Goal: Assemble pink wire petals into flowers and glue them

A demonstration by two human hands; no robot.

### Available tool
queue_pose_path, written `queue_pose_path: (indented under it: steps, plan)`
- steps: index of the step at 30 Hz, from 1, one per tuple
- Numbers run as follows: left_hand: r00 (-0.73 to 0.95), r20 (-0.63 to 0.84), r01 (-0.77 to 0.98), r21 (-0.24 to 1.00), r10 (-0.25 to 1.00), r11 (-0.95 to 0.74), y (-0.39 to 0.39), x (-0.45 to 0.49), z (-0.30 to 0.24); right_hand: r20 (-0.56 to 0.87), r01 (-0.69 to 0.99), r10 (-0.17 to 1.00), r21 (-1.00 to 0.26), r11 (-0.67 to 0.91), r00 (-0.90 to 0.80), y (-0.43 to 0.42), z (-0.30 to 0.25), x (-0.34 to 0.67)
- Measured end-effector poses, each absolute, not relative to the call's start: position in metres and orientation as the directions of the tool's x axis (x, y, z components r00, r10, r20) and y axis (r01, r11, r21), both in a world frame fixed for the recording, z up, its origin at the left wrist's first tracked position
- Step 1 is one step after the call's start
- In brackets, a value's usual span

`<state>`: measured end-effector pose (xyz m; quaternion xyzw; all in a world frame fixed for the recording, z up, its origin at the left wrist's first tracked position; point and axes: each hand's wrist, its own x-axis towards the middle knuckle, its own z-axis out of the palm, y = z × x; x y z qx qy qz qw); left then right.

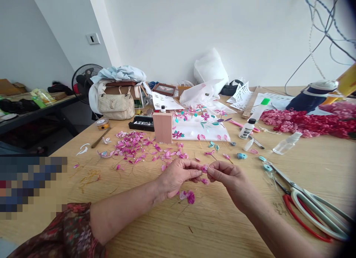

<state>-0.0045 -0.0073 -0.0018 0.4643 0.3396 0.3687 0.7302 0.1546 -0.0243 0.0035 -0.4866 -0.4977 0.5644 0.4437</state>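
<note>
Between my two hands is a small pink artificial flower (204, 169), pinched from both sides. My left hand (178, 175) grips its left side with thumb and fingertips. From the right, my right hand (226, 174) closes thumb and forefinger on the same flower. Just below lies a small pink bud (205, 181), apart from the fingers. Nearer me on the wood, a darker pink flower (190, 197) rests beside a pale petal. A heap of loose pink petals (136, 146) spreads beyond my left hand. The fingers partly hide the held flower.
Scissors (299, 193) with white and red handles lie at the right. A spray bottle (287, 144) and a black-capped bottle (247, 129) stand behind them. A wooden block (162, 127) stands mid-table before a white sheet with finished flowers. Deep pink material (308, 122) is piled at the back right.
</note>
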Motion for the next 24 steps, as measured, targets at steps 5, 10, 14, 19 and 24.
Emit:
queue_pose_path:
  steps: [5, 10, 14, 19, 24]
  plan:
    - [0.493, -0.179, -0.239, 0.913, 0.852, 0.33, -0.0084, -0.004, -0.001, -0.134, 0.001, 0.979, -0.991, -0.136, -0.152, -0.0261, 0.0042, 0.1559]
    - [0.491, -0.201, -0.234, 0.907, 0.848, 0.351, -0.0097, -0.0035, -0.0006, -0.15, 0.086, 0.974, -0.987, -0.137, -0.171, -0.0263, 0.0045, 0.1585]
    - [0.475, -0.201, -0.23, 0.911, 0.856, 0.342, -0.0094, -0.0034, -0.0004, -0.126, 0.109, 0.968, -0.989, -0.104, -0.219, -0.0252, 0.0051, 0.1619]
    - [0.471, -0.226, -0.204, 0.912, 0.852, 0.355, -0.0093, -0.0027, 0.0005, -0.094, 0.181, 0.972, -0.982, -0.055, -0.216, -0.0254, 0.0101, 0.1602]
    - [0.471, -0.205, -0.185, 0.928, 0.858, 0.323, -0.0099, -0.001, -0.0012, -0.037, 0.245, 0.985, -0.97, 0.006, -0.171, -0.0231, 0.0054, 0.1543]
